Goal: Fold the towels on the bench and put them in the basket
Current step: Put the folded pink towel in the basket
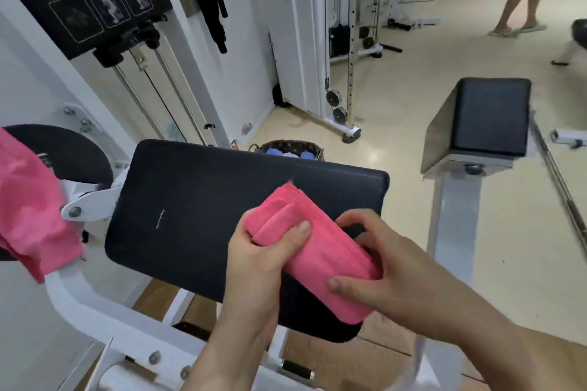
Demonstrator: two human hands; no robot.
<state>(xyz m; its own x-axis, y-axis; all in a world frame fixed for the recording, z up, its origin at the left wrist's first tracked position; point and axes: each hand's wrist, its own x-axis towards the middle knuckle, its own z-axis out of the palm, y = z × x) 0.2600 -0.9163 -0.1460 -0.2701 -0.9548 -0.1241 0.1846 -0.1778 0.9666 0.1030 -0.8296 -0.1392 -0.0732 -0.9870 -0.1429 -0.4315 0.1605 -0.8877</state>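
**Q:** Where is the folded towel [320, 251], and in what condition?
**A:** It is a pink, soft, thick rectangular bundle with layered edges. It is held just above the near right part of the black padded bench [190, 200].

**Q:** Hand state?
**A:** The left hand [257, 267] is curled round the far end, thumb pressed on top. The right hand [390, 267] grips the near end, thumb on top and fingers underneath.

**Q:** Other items, referenced to the bench?
**A:** A brown patterned basket [286, 146] stands behind the far edge and holds blue items. An unfolded pink towel [28, 206] hangs left of it.

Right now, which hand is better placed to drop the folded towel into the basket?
Left, probably: the left hand grips the towel end nearer the basket, in line with it; the right hand sits farther aside.
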